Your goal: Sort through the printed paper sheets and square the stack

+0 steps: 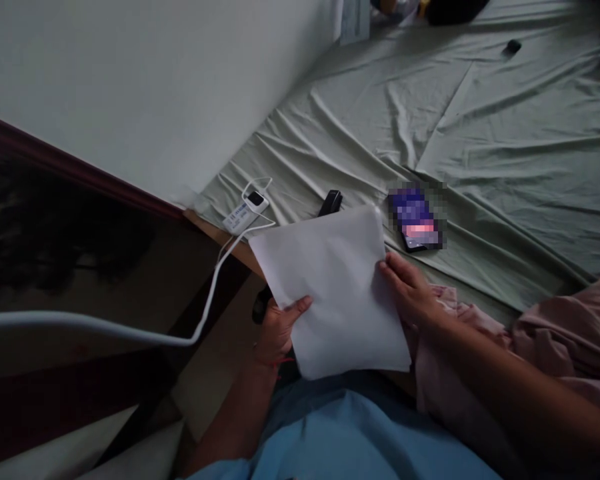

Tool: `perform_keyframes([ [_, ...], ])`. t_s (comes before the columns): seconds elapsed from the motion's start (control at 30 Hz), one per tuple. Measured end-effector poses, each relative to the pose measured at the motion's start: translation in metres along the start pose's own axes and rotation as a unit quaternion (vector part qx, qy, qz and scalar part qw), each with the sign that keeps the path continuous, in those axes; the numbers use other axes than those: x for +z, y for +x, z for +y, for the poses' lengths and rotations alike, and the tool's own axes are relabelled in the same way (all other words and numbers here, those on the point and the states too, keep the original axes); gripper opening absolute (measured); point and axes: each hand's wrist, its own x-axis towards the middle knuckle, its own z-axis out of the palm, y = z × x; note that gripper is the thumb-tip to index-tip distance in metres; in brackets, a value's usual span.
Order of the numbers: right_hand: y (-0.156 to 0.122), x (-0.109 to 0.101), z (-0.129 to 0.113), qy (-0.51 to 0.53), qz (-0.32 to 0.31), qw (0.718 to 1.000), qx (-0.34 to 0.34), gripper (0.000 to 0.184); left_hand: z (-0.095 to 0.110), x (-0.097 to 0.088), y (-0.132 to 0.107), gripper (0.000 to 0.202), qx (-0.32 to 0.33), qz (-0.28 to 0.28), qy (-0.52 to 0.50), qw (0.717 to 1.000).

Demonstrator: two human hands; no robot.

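A stack of white paper sheets (337, 293) is held above my lap, tilted toward me. My left hand (279, 328) grips its left edge, thumb on top and the other fingers hidden underneath. On the right edge, my right hand (407, 283) pinches the paper, its fingertips at the side. Part of a black object (261, 307) shows beside my left hand; I cannot make out what it is. Just beyond the paper's far edge lies a black stapler-like object (331, 202), partly covered by the sheets.
A phone with its screen lit (415, 217) lies on the green bedsheet (350, 140). A white power strip (240, 219) with a charger (257, 200) sits at the bed's edge, its white cable (130, 328) running left. Pink cloth (570, 333) is bunched at right; a wall rises at left.
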Motion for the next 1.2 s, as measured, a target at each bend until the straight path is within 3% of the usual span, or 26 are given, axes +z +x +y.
perform_keyframes([
  [0.2, 0.000, 0.004, 0.003, 0.109, -0.028, 0.989, 0.092, 0.039, 0.002, -0.001, -0.003, 0.056, -0.013, 0.022, -0.038, 0.999],
  [0.37, -0.002, 0.004, -0.010, 0.037, -0.003, 0.998, 0.043, 0.045, 0.001, 0.001, -0.004, 0.052, 0.033, 0.015, -0.038, 0.999],
  [0.63, 0.000, 0.003, -0.007, 0.013, -0.022, 0.998, 0.051, 0.043, 0.000, 0.004, -0.006, 0.055, 0.050, 0.034, -0.047, 0.997],
  [0.9, 0.002, 0.001, -0.007, -0.023, 0.053, 0.998, -0.019, 0.038, -0.004, 0.008, -0.006, 0.055, 0.021, 0.038, -0.049, 0.998],
  [1.2, 0.005, -0.001, -0.002, -0.013, 0.087, 0.996, -0.026, 0.036, -0.008, 0.015, -0.002, 0.060, 0.027, 0.039, -0.072, 0.996],
])
